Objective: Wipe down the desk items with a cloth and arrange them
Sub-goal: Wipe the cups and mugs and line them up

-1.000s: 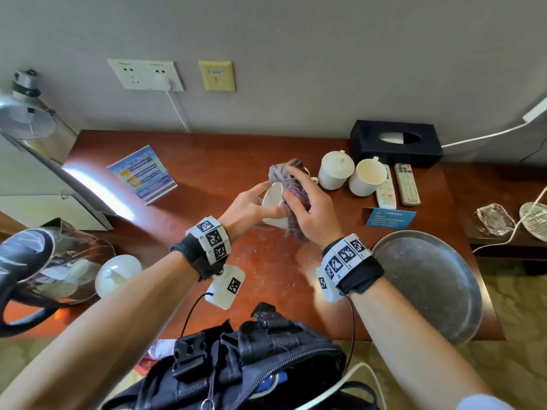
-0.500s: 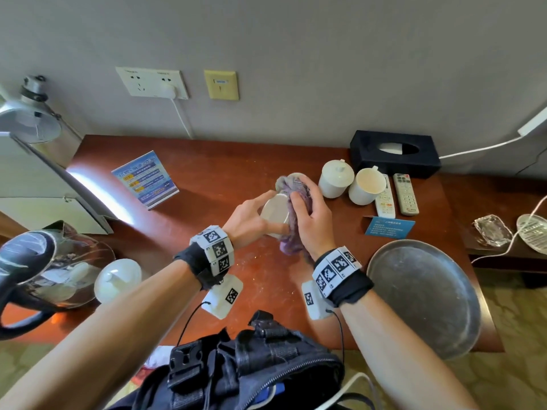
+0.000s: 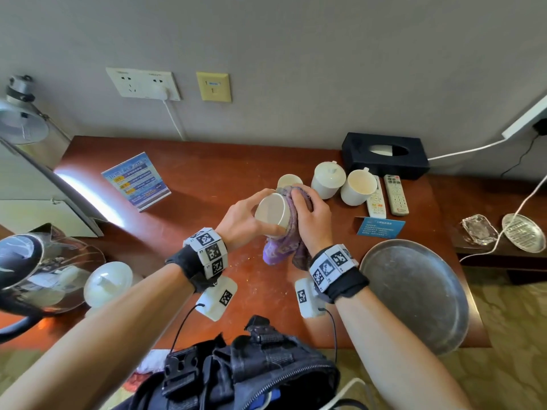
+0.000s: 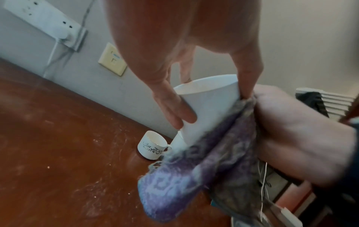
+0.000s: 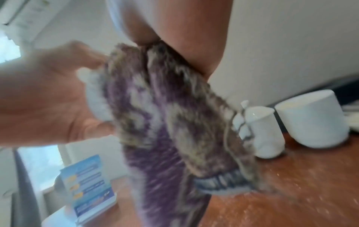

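My left hand (image 3: 241, 216) grips a plain white cup (image 3: 273, 213) held on its side above the desk, with thumb and fingers round one end (image 4: 170, 106). My right hand (image 3: 310, 216) wraps a purple patterned cloth (image 3: 282, 247) round the cup's other end. The cloth's loose end hangs below the cup (image 4: 174, 192). In the right wrist view the cloth (image 5: 165, 115) hides nearly all of the cup. A small flower-patterned cup (image 4: 152, 145) stands on the desk just behind my hands.
A lidded white cup (image 3: 328, 179), an open white mug (image 3: 358, 187), two remotes (image 3: 396, 195), a black tissue box (image 3: 384, 156) and a blue card (image 3: 380, 227) sit at the back right. A round metal tray (image 3: 414, 294) lies front right. A leaflet stand (image 3: 136, 180), a kettle (image 3: 35, 267) and a white lid (image 3: 108, 282) are on the left.
The cup has turned in my hands. The cloth has slid from over its top to its right end and hangs lower. The small patterned cup now shows behind.
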